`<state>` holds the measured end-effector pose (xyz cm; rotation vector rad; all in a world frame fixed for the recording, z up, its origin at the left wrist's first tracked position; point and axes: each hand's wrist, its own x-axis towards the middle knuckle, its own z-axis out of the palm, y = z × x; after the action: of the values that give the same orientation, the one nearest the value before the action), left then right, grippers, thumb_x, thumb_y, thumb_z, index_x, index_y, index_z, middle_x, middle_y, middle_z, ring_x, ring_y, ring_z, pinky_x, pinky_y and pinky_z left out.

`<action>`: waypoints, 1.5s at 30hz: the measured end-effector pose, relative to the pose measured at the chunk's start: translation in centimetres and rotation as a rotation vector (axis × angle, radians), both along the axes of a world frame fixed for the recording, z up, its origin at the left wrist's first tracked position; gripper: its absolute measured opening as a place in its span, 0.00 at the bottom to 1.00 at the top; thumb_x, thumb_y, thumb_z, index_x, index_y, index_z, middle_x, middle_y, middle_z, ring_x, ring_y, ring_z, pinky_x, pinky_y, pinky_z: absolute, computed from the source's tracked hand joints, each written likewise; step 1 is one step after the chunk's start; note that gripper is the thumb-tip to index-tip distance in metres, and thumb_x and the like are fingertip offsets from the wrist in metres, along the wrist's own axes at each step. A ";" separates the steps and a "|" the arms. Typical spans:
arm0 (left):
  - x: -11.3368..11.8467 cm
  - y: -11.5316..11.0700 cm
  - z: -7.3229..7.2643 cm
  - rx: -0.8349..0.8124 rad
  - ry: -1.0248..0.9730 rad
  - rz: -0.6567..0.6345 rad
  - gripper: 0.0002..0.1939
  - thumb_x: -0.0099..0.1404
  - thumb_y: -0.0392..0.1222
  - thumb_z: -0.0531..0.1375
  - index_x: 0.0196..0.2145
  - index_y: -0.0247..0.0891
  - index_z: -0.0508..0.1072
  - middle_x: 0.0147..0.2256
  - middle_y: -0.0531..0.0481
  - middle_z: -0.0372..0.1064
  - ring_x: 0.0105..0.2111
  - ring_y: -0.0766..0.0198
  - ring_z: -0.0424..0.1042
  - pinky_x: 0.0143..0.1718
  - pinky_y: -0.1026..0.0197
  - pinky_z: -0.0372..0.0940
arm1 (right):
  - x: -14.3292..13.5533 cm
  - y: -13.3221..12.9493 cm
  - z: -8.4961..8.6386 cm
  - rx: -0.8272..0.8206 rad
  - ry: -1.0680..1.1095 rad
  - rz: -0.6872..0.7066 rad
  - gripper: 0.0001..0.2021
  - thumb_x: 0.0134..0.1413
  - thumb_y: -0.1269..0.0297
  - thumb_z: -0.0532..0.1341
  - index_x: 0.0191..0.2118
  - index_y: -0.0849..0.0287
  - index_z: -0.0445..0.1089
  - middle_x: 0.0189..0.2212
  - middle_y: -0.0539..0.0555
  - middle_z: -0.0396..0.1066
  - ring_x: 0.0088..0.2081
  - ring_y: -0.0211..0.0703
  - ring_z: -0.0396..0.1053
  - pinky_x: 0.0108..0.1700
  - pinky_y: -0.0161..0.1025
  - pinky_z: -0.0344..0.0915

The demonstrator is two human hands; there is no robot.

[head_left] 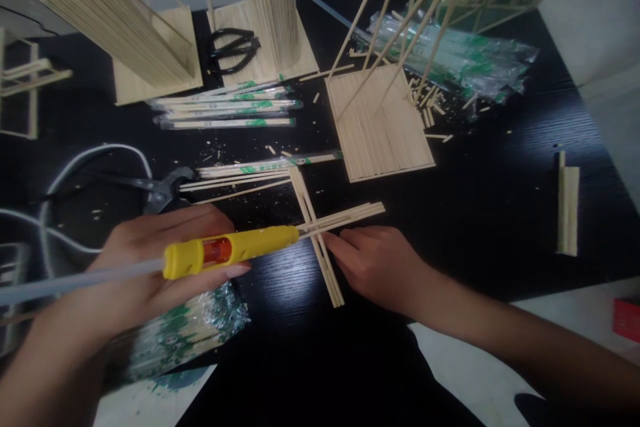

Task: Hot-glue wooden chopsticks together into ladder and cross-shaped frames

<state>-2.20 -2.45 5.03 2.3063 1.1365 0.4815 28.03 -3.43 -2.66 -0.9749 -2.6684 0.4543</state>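
1. Clock is centred on the work, 12 pointing away from you. The pale, slim wooden-stick cross (329,273) sits at the centre, over the black wood-grained worktop (475,220). One bundle runs 11 to 5; the other crosses it and points between 2 and 3.
2. Your left hand (150,237), in at 8–9, is grasping a yellow plastic pen-shaped tool (265,245), by its look a glue gun. Its nozzle points to 3 and is at the crossing; actual contact: can't tell.
3. Your right hand (377,257), in from 4, has its fingers curled onto the cross just beside the joint. Looks like a holding grip; thumb side is hidden.
4. Step in hand, my read: bonding the crossed bundles at their joint. Can't see whether glue is out.
5. Next move calls for a steady right hand, crossing angle unchanged, nozzle kept on the seam and off your fingertips. They're near it, so burn risk if it's hot. Joint would then want holding until it sets.
6. Around you: square pale stick-built base (383,133) at 1, dark metal pincers (163,193) between 9 and 10, clear-wrapped stick packs (235,107) at 11.
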 end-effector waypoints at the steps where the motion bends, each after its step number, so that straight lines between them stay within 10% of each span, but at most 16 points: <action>1: 0.0 -0.1 0.0 0.003 0.004 0.008 0.05 0.72 0.47 0.62 0.36 0.49 0.75 0.33 0.56 0.77 0.28 0.67 0.77 0.27 0.65 0.73 | 0.0 0.0 0.0 0.005 0.002 0.001 0.19 0.66 0.75 0.61 0.60 0.64 0.74 0.27 0.49 0.76 0.25 0.40 0.72 0.28 0.41 0.57; 45: 0.0 0.1 -0.2 0.057 0.022 0.003 0.05 0.73 0.46 0.62 0.38 0.47 0.74 0.34 0.55 0.77 0.30 0.66 0.77 0.29 0.64 0.73 | 0.1 0.1 0.0 0.012 0.002 0.008 0.20 0.66 0.76 0.61 0.61 0.64 0.74 0.27 0.49 0.76 0.26 0.41 0.72 0.28 0.41 0.57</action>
<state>-2.18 -2.36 4.84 2.3644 1.1509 0.4966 28.12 -3.35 -2.62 -0.9600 -2.6707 0.4403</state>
